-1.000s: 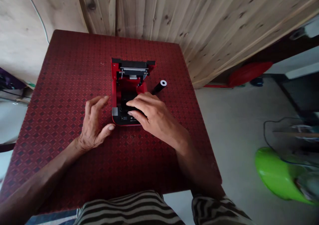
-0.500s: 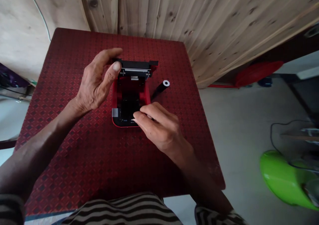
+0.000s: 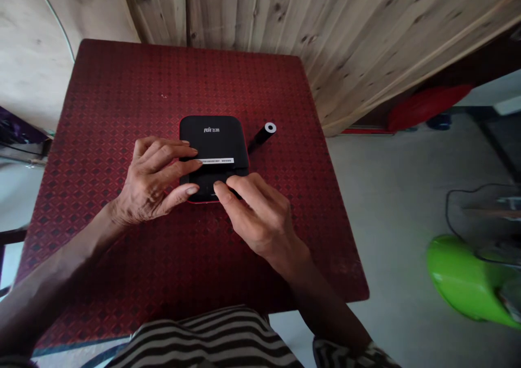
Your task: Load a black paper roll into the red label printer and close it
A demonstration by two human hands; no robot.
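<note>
A small black and red label printer [image 3: 222, 140] lies on the red patterned table [image 3: 142, 86] with its lid down. A white printed strip [image 3: 222, 160] runs across the lid's front edge. My left hand [image 3: 154, 181] rests on the printer's left side, fingers spread over the lid and thumb near its front left corner. My right hand [image 3: 260, 210] is at the front right, thumb and index fingertips at the front panel; whether anything is pinched between them is hidden. Just right of the printer lies a black roll [image 3: 264, 133] with a white end.
A plank wall [image 3: 240, 15] stands along the table's far side. Right of the table, on the grey floor, is a bright green tub [image 3: 456, 281], with a dark cable [image 3: 448, 216] near it. A red object [image 3: 427, 107] lies farther back.
The printer's lid was standing up and is now down. My left hand went up to the lid's top edge, then came down with it. My right hand has drawn back from inside to the front.
</note>
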